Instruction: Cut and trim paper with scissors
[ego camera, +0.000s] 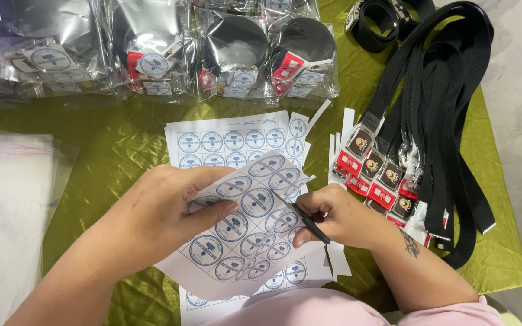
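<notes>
1. While the left hand pinches a printed sheet of round labels — thumb on top, fingers curled under its near-left edge — the sheet is lifted and tilted off the table, lying between the two hands.
2. Closed around the handles of a pair of black scissors, the right hand sits at the sheet's right edge; the blades point up and away from the knuckles, into the sheet between two columns of circles.
3. Judging from this, the step in hand is cutting the labels apart — a cut is under way along a column line, not yet through.
4. What the next move seems to call for: the left hand feeding and steadying the sheet so the blades stay on the white gap and miss the blue rings, with the thumb kept clear of the blade line.
5. Under both hands lies a second label sheet, flat on the green cloth; thin white paper offcuts lie just beside and beyond the right hand.
6. Right of the right hand, a bundle of black straps with buckles spreads over the cloth.
7. Beyond both hands stands a row of clear bags holding coiled straps, each with a round label already on it.
8. Left of the left hand is a stack of empty clear bags.
</notes>
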